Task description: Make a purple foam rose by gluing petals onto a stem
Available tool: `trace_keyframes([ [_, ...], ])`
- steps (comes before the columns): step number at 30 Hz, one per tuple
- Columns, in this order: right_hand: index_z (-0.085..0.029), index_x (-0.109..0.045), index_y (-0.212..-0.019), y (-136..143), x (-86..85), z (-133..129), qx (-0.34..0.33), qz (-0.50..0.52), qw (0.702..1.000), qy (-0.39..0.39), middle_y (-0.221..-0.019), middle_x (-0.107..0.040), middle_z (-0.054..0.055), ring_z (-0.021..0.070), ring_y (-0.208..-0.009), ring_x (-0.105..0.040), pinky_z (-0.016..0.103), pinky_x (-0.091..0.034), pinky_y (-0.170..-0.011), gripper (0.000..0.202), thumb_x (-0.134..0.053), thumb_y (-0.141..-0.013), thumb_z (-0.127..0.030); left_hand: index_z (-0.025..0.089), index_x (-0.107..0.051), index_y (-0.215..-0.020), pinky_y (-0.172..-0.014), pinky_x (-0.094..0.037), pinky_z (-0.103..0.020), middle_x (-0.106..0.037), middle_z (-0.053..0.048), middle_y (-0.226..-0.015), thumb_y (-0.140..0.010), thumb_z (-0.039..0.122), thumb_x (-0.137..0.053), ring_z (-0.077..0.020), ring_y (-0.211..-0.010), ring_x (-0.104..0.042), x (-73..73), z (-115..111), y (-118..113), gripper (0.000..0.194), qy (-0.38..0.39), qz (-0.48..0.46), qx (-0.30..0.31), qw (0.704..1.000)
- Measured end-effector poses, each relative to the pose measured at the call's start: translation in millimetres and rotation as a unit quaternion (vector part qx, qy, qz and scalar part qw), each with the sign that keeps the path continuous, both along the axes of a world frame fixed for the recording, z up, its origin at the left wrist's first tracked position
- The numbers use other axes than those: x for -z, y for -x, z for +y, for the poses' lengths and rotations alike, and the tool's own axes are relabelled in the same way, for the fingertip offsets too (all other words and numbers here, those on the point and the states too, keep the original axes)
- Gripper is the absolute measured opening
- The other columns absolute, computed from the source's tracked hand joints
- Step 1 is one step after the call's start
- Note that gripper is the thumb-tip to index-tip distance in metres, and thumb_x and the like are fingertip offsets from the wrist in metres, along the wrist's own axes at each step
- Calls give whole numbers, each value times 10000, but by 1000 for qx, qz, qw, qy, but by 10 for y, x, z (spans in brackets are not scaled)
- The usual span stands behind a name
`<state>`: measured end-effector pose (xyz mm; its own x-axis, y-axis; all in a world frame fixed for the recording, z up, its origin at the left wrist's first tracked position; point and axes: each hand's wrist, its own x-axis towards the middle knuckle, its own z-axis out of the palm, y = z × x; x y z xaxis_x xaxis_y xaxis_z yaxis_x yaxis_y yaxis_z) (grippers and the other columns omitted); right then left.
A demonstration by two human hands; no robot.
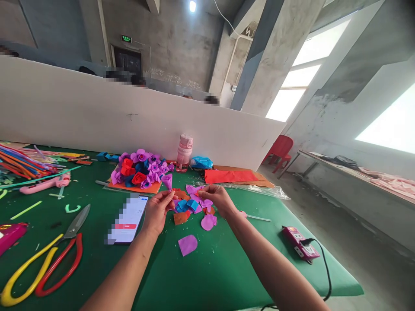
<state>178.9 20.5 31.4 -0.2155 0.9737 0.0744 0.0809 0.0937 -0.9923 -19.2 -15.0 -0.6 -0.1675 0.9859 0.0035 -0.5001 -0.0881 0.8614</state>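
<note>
My left hand (158, 211) is closed in a pinch on a purple paper flower (167, 181), a cone-shaped piece standing up from the fingertips. My right hand (221, 199) is also closed, thumb and forefinger together over a pile of cut paper petals (196, 209); whatever it pinches is too small to make out. Purple, blue and orange-brown pieces make up this pile, between and below both hands. Closer to me, one purple petal (187, 245) lies alone on the green table (194, 280). Finished purple, red and blue paper flowers (139, 169) are heaped behind my left hand.
Left of my arm lie a phone (128, 220), large scissors (61, 250), a pink glue gun (48, 185) and bundled colored stems (26, 162). A pink bottle (184, 153) stands before the white partition (129, 108). A corded pink box (300, 244) sits right, near the table edge.
</note>
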Motion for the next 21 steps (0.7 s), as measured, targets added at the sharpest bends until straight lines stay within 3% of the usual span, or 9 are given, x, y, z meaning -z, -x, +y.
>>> trace_keyframes([
  [3,-149,-716,-790,-17,48,73,-53,-84,995,-15,-733,-703,57,139,-623,-625,277,-488,-620,425,-610,-747,-558,125,-683,-739,-495,-418,-209,-674,-24,-653,-555,327,-810,-70,-485,-506,-17,-6,-4,302,6,-9,-2,1000],
  [6,-153,-717,-789,-60,97,133,-12,-265,958,-104,-710,-691,64,169,-661,-621,328,-477,-684,406,-529,-841,-509,125,-676,-729,-484,-405,-198,-673,-21,-645,-554,314,-810,-63,-479,-499,-32,-10,-8,291,7,-11,-1,1000],
  [9,-161,-715,-704,-124,112,125,48,-435,873,-217,-749,-683,91,237,-833,-590,422,-396,-857,251,-639,-811,-376,124,-671,-722,-471,-397,-202,-669,-25,-637,-547,306,-808,-64,-469,-489,-33,-3,-7,287,1,-9,-1,1000],
  [12,-199,-728,-838,-160,102,24,46,-548,771,-321,-976,-679,104,249,-993,-529,433,-299,-948,119,-609,-839,-205,126,-666,-717,-464,-386,-200,-656,-14,-622,-549,309,-802,-66,-470,-493,-15,16,-10,283,-1,-3,-10,1000],
  [14,-201,-720,-865,-141,102,-92,10,-558,767,-317,-934,-682,90,224,-936,-540,392,-314,-907,128,-593,-853,-199,132,-662,-724,-474,-389,-198,-656,-6,-623,-553,310,-799,-63,-472,-497,-2,27,-16,282,0,0,-11,1000],
  [18,-198,-700,-802,-8,183,-400,-158,-487,817,-266,-762,-680,18,161,-775,-569,294,-350,-774,73,-675,-795,-267,138,-659,-729,-469,-378,-199,-662,-10,-632,-579,304,-780,-62,-467,-492,-4,19,-37,255,0,15,-4,1000],
  [21,-191,-688,-826,105,308,-598,-222,-482,800,-280,-771,-672,16,166,-766,-572,278,-343,-714,119,-715,-717,-231,139,-659,-723,-467,-369,-203,-659,-10,-626,-594,297,-770,-63,-466,-490,-23,-1,-48,232,-5,19,-5,1000],
])
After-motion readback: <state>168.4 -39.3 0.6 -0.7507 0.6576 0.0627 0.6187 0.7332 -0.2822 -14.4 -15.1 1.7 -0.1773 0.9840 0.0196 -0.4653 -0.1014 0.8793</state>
